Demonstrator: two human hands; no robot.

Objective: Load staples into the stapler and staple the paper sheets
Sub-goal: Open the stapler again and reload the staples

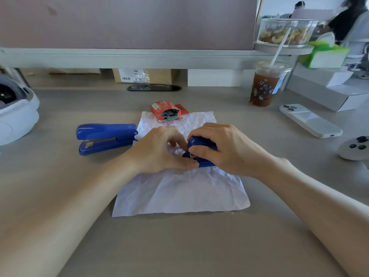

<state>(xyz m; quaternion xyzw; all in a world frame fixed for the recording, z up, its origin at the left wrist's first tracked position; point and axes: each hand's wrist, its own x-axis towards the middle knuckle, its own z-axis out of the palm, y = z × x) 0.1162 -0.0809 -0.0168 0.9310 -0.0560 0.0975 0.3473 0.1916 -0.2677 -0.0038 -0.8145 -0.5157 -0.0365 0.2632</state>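
Observation:
Crumpled white paper sheets lie on the desk in front of me. A small blue stapler sits on them, mostly covered by my right hand, which grips it from above with the thumb at its front. My left hand rests on the paper, its fingertips touching the stapler's front end. A larger blue stapler lies closed on the desk to the left of the paper. An open red staple box, grey staples showing, sits on the paper's far edge.
An iced drink cup with a straw stands at the back right, a white phone lies face down near it, and a game controller is at the right edge. A white headset sits at far left. Cardboard boxes line the partition.

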